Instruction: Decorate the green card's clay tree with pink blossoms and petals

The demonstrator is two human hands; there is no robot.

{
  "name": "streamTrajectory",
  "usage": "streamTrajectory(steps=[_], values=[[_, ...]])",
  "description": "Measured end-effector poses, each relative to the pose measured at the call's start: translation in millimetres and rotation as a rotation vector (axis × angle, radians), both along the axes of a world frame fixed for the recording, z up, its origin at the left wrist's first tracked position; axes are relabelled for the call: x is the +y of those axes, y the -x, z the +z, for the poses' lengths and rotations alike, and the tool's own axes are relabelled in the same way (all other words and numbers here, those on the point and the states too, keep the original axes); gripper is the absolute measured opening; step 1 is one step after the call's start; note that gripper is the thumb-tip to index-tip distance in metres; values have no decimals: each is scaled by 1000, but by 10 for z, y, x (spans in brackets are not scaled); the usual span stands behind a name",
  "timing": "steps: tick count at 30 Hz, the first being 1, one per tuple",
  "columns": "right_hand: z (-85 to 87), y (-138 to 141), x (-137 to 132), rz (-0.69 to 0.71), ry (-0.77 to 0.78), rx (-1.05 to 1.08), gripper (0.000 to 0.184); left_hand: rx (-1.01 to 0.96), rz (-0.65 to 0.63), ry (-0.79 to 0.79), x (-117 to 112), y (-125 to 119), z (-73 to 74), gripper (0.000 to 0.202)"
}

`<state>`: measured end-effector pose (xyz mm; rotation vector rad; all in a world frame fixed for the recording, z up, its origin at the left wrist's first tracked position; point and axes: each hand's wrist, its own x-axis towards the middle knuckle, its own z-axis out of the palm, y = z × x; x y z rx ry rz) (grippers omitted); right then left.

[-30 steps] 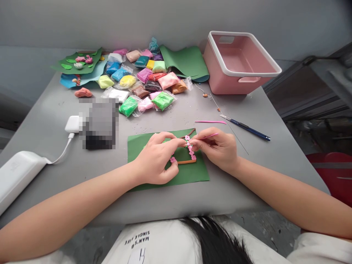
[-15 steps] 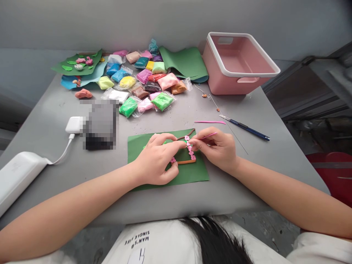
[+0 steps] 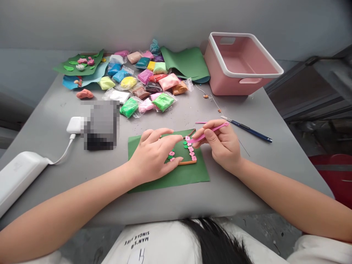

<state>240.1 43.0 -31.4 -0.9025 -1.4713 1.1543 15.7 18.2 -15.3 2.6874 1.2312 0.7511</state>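
Observation:
My right hand (image 3: 224, 145) grips a pink clay modelling tool (image 3: 217, 128), its flat tip close to the pink clay flowers (image 3: 191, 149) down the right side of a clay frame. Small green clay leaves (image 3: 185, 145) lie beside those flowers. Over the left part of the green paper (image 3: 165, 180) rests my left hand (image 3: 154, 156), fingers apart and nothing held. Its thumb is near the brown-orange clay strip (image 3: 187, 162) along the bottom. More pink flowers and leaves (image 3: 171, 156) show partly under my left fingers, and the rest of the frame there is hidden.
Several bags of coloured clay (image 3: 143, 79) lie at the back. A pink basket (image 3: 242, 69) stands back right, with a craft knife (image 3: 249, 130) and a thin wire near it. At left are a white power bank (image 3: 23, 176), its cable and a blurred dark object (image 3: 101, 124).
The pink tool has turned in my right hand, its tip now pointing at the flowers. My left fingers have drawn slightly away from the flowers, showing the green leaves.

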Motion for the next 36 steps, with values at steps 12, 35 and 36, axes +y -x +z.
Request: streamTrajectory(steps=[12,35,36], values=[[-67,-60,22,47,55,-108,20,13,-13,1,57,31,-18,78],[-69,-49,-1,42,-206,-280,14,124,-36,127,30,28,-34,91],[-67,-48,-5,35,-210,-255,13,128,-36,133,30,24,-33,92]])
